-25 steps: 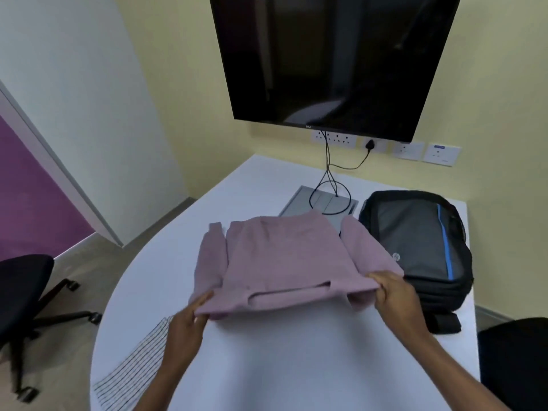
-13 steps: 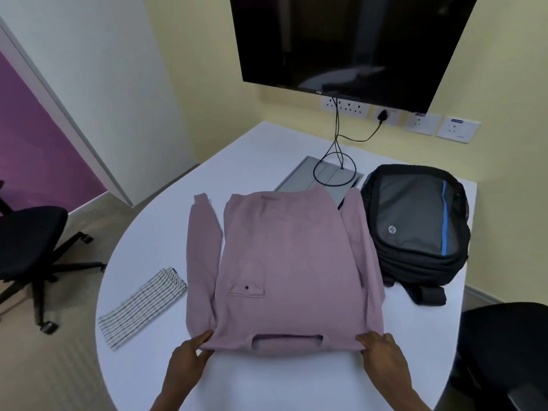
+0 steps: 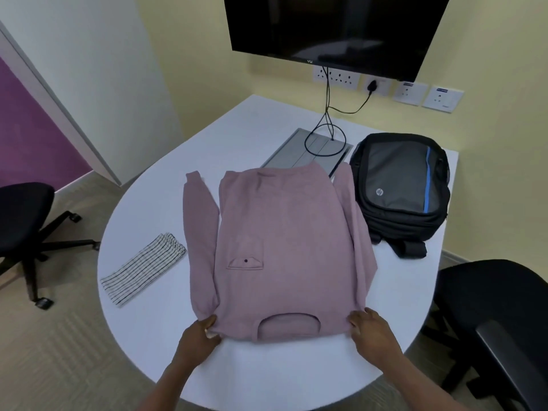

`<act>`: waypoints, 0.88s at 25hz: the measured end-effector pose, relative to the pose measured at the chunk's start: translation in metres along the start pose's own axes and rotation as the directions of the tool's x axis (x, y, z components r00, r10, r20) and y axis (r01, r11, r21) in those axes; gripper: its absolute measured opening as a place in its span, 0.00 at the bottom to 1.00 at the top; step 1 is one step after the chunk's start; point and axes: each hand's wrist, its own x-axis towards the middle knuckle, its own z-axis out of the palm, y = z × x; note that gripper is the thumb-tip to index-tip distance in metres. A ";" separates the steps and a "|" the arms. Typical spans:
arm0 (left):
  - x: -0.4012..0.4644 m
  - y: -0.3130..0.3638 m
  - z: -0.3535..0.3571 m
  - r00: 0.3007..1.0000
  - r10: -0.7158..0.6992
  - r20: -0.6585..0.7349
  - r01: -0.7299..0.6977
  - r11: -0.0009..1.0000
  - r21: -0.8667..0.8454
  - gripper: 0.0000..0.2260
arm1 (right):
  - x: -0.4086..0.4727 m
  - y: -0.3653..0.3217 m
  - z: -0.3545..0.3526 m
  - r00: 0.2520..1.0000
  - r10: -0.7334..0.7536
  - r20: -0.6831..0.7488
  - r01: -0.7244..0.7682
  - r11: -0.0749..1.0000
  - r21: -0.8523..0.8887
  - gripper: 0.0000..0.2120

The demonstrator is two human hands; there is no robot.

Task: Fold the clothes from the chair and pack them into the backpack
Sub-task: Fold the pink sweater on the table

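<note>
A mauve long-sleeved shirt (image 3: 284,241) lies spread flat on the white table (image 3: 296,366), collar toward me, sleeves along its sides, a small pocket flap on its front. My left hand (image 3: 200,339) pinches the near left shoulder of the shirt. My right hand (image 3: 372,333) holds the near right shoulder. A black and grey backpack (image 3: 400,188) with a blue stripe lies flat and closed at the table's right, touching the shirt's right sleeve. A folded striped cloth (image 3: 142,269) rests on the table's left edge.
A wall screen (image 3: 335,28) hangs above the table's far end, its cables (image 3: 326,129) dropping into a grey cable hatch (image 3: 299,152). A black office chair (image 3: 26,226) stands on the left floor, another black chair (image 3: 498,321) at the right.
The shirt, held up by its near edge a second ago, has been drawn toward me and laid out flat. Both hands came nearer with it and the view tipped down.
</note>
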 end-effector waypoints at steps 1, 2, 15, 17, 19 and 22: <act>-0.003 0.002 0.001 1.000 0.005 -0.009 -0.005 1.000 -0.009 0.27 | -0.002 -0.002 -0.002 1.000 -0.003 -0.025 0.005 0.999 0.054 0.11; -0.006 0.004 0.001 0.999 0.006 -0.034 -0.007 1.000 -0.015 0.25 | -0.002 -0.006 -0.005 0.999 0.002 -0.038 0.003 0.993 0.114 0.10; 0.036 0.065 -0.015 0.964 0.061 -0.260 -0.060 0.998 0.009 0.19 | 0.048 -0.010 -0.047 0.980 0.132 -0.152 -0.081 0.950 0.302 0.09; 0.047 0.082 -0.016 0.962 0.096 -0.255 -0.099 0.995 0.001 0.20 | 0.063 -0.007 -0.057 0.971 0.139 -0.195 -0.072 0.946 0.317 0.08; 0.060 0.103 -0.019 0.963 0.137 -0.232 -0.144 0.989 -0.016 0.19 | 0.080 -0.004 -0.069 0.957 0.175 -0.230 -0.085 0.931 0.354 0.07; 0.087 0.147 -0.027 0.964 0.175 -0.200 -0.191 0.980 -0.062 0.20 | 0.112 0.003 -0.090 0.927 0.271 -0.259 -0.131 0.882 0.452 0.13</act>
